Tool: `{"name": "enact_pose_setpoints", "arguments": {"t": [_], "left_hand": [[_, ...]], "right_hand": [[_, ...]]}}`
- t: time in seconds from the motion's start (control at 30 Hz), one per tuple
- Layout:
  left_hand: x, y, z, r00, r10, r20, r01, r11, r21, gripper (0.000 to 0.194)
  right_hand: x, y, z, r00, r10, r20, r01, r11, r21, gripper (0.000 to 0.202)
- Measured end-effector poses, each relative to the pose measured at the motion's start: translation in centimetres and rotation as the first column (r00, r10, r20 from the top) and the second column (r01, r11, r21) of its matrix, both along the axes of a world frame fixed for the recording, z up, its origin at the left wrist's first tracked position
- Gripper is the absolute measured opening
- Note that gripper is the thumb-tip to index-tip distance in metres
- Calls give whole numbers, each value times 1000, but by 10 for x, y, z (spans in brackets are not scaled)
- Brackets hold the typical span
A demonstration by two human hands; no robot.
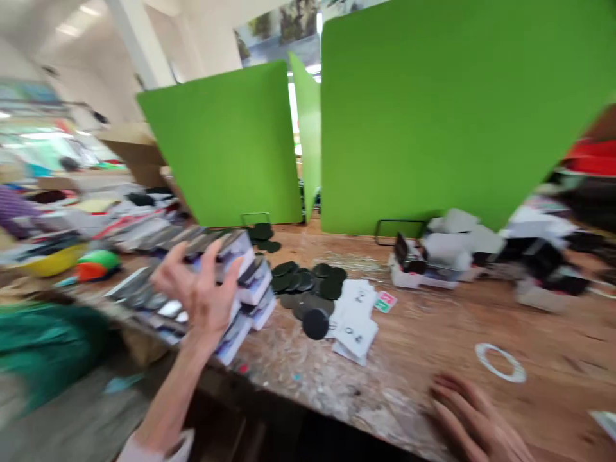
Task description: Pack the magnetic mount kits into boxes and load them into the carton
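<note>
My left hand (205, 289) reaches over stacked small boxes (257, 279) at the left of the bench, its fingers spread and nothing visible in them. Whether its fingertips touch the boxes I cannot tell. My right hand (474, 417) lies on the wooden table (409, 346) near the front edge, fingers stretched out and holding nothing. Between the hands are many black discs (315, 324) in a loose pile, overlapped by white paper slips (356, 327) with dark marks. A small pink and green card (385, 301) lies beside the slips.
Green panels (433, 115) stand along the back. Open boxes with dark items (428, 263) sit at the back right. A white ring (500, 362) lies on the right of the table. Far left are a yellow bowl (55, 260) and green cloth (48, 346).
</note>
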State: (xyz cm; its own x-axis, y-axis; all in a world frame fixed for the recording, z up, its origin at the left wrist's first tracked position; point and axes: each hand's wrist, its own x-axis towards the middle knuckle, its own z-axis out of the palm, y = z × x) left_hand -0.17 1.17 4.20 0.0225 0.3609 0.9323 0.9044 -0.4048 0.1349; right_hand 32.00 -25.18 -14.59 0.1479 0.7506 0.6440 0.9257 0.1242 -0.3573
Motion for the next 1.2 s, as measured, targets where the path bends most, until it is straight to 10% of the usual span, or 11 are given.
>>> {"name": "enact_pose_setpoints", "arguments": {"t": [0.13,0.37,0.63,0.8,0.93,1.1,1.2], "left_hand": [[36,-42,-40,932,-361,-43,358,932,-54,20],[105,-118,-118,662,-689,295,738,532,-415,14],[129,-160,-125,569,-604,558,774,163,-612,18],[160,-173,-137,607,-622,495,718,162,-677,67],[138,-149,-133,550,-683,481,739,130,-661,55],[92,-75,-128,827,-491,273,516,471,-716,37],[86,-47,-140,899,-423,111,348,538,-767,42]], "right_hand": [[35,57,59,987,-123,100,131,989,-72,22],[95,178,87,902,-342,265,355,935,-4,23],[32,94,115,854,-224,469,299,950,-90,29],[-39,33,117,901,-170,399,228,969,-101,31],[-78,33,115,965,-169,202,190,978,-87,27],[-104,84,79,968,-105,228,133,984,-114,32],[-105,111,52,935,-179,307,238,957,-167,24]]}}
